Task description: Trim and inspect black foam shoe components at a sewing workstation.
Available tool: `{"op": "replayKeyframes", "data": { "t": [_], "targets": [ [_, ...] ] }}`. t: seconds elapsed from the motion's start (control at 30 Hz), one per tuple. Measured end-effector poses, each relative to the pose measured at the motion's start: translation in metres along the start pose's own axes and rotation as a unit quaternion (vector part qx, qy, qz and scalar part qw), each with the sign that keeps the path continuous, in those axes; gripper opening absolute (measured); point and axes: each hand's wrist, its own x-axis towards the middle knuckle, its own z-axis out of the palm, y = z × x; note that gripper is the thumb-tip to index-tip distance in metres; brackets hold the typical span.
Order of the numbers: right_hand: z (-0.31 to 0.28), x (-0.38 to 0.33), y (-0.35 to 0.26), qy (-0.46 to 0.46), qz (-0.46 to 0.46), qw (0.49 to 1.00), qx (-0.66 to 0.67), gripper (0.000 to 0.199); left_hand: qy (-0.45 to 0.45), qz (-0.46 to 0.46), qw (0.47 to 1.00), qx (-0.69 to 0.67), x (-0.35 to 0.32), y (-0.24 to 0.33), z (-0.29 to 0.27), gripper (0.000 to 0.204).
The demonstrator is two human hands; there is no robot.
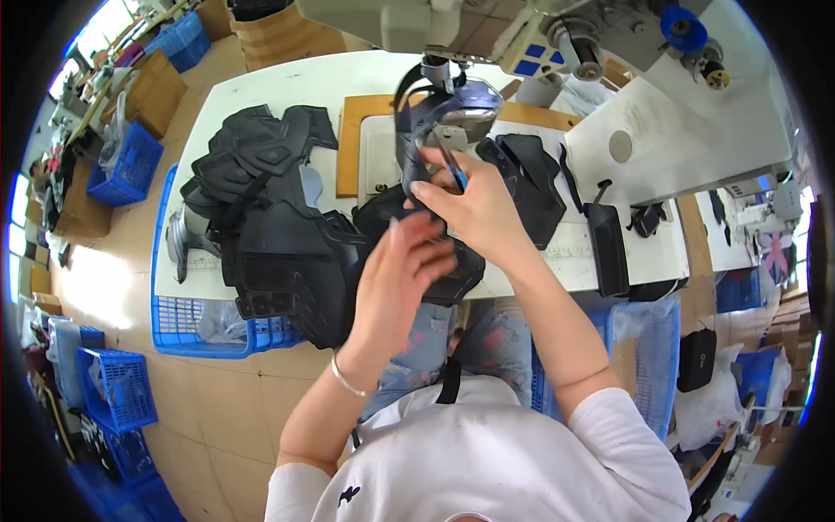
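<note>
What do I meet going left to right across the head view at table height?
Blue crate → stack of dark cut pieces → left hand → right hand → black flat case

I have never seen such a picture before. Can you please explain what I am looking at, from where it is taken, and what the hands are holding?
The picture comes from a wide camera on a person's head, looking down, so straight edges bend. The person sits at a sewing machine on a white table. The right hand holds a small blue-handled tool against a dark shaped piece under the machine. The left hand is raised just below it, blurred; what it grips is unclear. A stack of dark pieces lies at the left, over a blue crate.
</note>
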Motion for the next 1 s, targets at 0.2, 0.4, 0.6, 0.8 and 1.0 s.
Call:
{"op": "replayKeyframes", "data": {
  "t": [0.2,0.4,0.6,0.8,1.0],
  "targets": [
    [0.009,-0.048,0.002,-0.015,0.020,0.996,0.088,0.029,-0.077,0.012,0.985,-0.152,0.037,0.027,-0.010,0.044],
    [-0.007,-0.071,0.014,0.052,0.052,0.997,0.000,0.028,0.082,0.136,0.986,-0.054,-0.006,0.017,-0.019,0.019],
    [-0.026,-0.012,-0.004,0.147,-0.223,0.942,-0.203,0.044,0.139,0.112,0.983,-0.044,-0.022,0.009,-0.015,0.003],
    [-0.008,0.037,0.005,0.144,-0.338,0.851,-0.375,0.046,0.138,0.084,0.986,-0.042,-0.034,0.012,-0.011,0.009],
    [-0.012,-0.033,0.012,0.069,-0.287,0.932,-0.211,0.034,0.095,0.009,0.995,-0.027,-0.031,0.010,-0.021,0.016]
  ]
}}
